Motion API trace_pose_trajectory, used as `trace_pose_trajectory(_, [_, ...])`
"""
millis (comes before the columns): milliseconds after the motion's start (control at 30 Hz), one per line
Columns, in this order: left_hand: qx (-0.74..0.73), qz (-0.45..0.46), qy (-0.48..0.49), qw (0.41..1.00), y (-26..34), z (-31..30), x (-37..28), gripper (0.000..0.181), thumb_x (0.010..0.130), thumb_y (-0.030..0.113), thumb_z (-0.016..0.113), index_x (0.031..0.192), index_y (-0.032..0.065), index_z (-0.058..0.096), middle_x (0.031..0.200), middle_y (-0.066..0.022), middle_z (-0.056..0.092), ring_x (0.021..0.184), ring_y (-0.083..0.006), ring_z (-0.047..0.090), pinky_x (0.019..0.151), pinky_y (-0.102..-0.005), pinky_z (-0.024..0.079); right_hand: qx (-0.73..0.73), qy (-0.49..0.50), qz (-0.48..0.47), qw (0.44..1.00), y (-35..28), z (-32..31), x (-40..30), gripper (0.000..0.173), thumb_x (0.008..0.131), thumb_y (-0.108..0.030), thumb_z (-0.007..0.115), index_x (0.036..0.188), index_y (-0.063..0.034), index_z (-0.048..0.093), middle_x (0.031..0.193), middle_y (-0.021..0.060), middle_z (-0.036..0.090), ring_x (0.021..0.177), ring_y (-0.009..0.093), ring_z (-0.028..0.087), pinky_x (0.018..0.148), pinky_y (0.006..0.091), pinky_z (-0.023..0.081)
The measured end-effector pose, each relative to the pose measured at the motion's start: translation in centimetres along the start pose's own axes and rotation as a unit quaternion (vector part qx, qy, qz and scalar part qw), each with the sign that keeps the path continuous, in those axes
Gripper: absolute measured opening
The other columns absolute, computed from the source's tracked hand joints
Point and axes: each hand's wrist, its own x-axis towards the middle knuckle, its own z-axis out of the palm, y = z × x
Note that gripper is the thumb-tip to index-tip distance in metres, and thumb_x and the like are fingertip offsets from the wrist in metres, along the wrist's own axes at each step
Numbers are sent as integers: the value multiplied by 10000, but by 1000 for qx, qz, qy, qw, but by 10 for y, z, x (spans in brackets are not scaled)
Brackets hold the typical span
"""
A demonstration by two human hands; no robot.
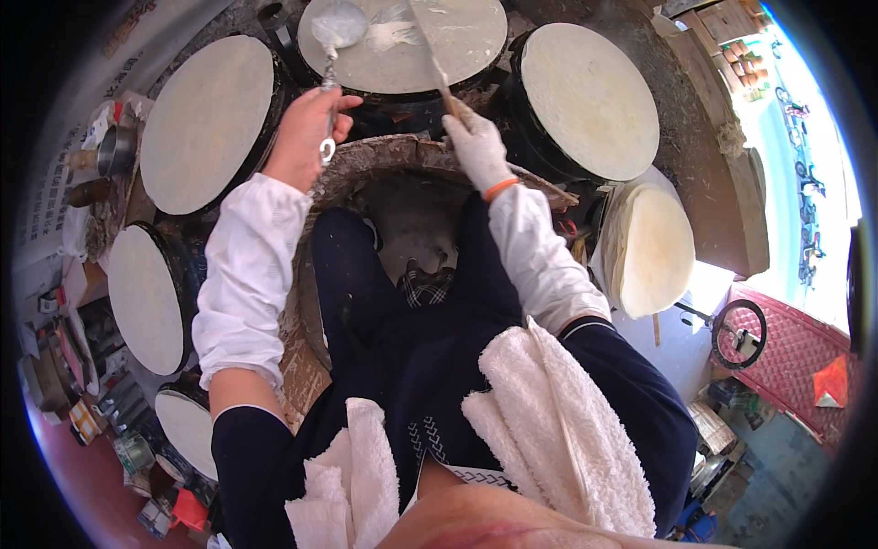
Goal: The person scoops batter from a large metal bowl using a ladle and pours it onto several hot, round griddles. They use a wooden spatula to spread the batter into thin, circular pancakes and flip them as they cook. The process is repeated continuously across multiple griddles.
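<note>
My bare left hand (305, 134) grips the handle of a metal ladle (339, 26), whose batter-smeared bowl is over the far round griddle. My right hand (477, 147), in a white glove, holds the wooden handle of a long, thin spatula (430, 55). The spatula's blade reaches across the same griddle, beside the ladle. A pale round sheet of batter (473, 41) covers that griddle, with a thicker white smear (396, 34) between the ladle and the blade. Whether the blade touches the sheet I cannot tell.
More round griddles bearing pale sheets curve around me: upper left (209, 123), left (147, 298), lower left (185, 429) and upper right (590, 99). Thin round flatbreads are stacked (651, 250) at my right. A worn curved rim (384, 147) lies before my knees.
</note>
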Motion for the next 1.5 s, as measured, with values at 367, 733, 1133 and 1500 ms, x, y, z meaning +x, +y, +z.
trace_pose_trajectory(367, [-299, -47, 39, 952, -10, -13, -39, 306, 1041, 136, 509, 1257, -81, 512, 1059, -163, 659, 551, -78, 468, 482, -209, 395, -83, -28, -125, 988, -88, 62, 7, 462, 922, -369, 622, 1348, -192, 616, 1009, 178, 731, 948, 322, 710, 808, 391, 545])
trace_pose_trajectory(733, [-238, 82, -70, 965, 53, -7, -112, 373, 1053, 143, 463, 1363, -63, 485, 975, -116, 649, 510, -60, 445, 461, -206, 354, -267, -95, -41, 958, -60, 19, -15, 461, 914, -359, 617, 1344, -198, 594, 1031, 224, 704, 972, 389, 684, 850, 465, 541])
trace_pose_trajectory(1133, [-256, 2, 19, 967, 18, -24, -162, 425, 1055, 148, 431, 1416, -75, 437, 951, -112, 605, 480, -49, 436, 427, -179, 361, -337, 110, 26, 935, -26, -80, 102, 473, 953, -411, 502, 1301, -118, 634, 1117, 217, 697, 1075, 398, 656, 932, 468, 514])
trace_pose_trajectory(1500, [-235, -5, 9, 972, 29, -1, -169, 456, 1054, 164, 430, 1447, -65, 397, 914, -108, 621, 438, -30, 394, 376, -160, 303, -306, 139, 4, 942, -20, -41, 61, 439, 928, -354, 585, 1320, -159, 583, 943, 248, 700, 949, 435, 670, 818, 533, 529])
